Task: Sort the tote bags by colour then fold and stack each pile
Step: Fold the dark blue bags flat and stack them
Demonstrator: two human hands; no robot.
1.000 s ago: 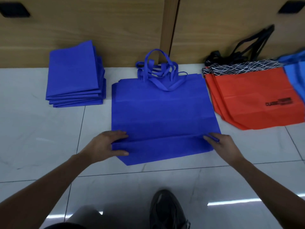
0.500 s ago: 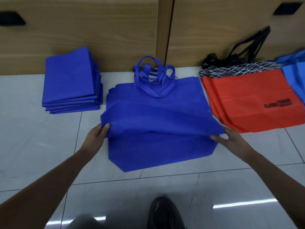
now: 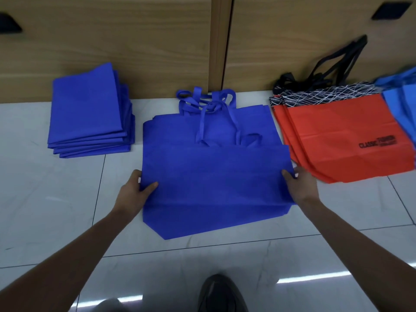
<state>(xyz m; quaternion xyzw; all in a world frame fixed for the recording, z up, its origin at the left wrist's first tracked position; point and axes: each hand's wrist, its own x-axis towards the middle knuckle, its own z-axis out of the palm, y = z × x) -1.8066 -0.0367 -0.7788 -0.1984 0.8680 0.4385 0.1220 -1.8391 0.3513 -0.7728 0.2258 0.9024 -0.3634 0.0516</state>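
A blue bag (image 3: 213, 176) lies at the centre of the white tiled floor (image 3: 45, 199), on top of a flat pile (image 3: 202, 221) of bags of the same blue whose near edge shows at 6 o'clock of it. The bag's near part is turned up over itself, and the turned-over edge runs across just short of the handles (image 3: 207, 102), which lie tangled at 12 o'clock against the wooden cabinet (image 3: 112, 41). The left hand (image 3: 135, 190) pinches the bag's edge at 9 o'clock, thumb on top of the cloth and fingers (image 3: 135, 174) curled round the edge. The right hand (image 3: 301, 188) grips the edge at 3 o'clock in the same way, thumb on top and fingers clamped on the cloth; how the hidden fingers lie underneath cannot be told. At 10 o'clock of the bag, apart from it, sits a stack (image 3: 90, 113) of folded blue bags, fanned slightly toward the near side. At 2 o'clock, just beside the right hand, lie flat orange bags (image 3: 349, 140) with black lettering, and a black-and-white patterned bag (image 3: 326, 93) shows past their far edge, its black straps (image 3: 337, 64) leaning on the cabinet. Light blue bags (image 3: 405, 109) lie at the frame's 3 o'clock edge. A dark shoe (image 3: 220, 293) shows at 6 o'clock.
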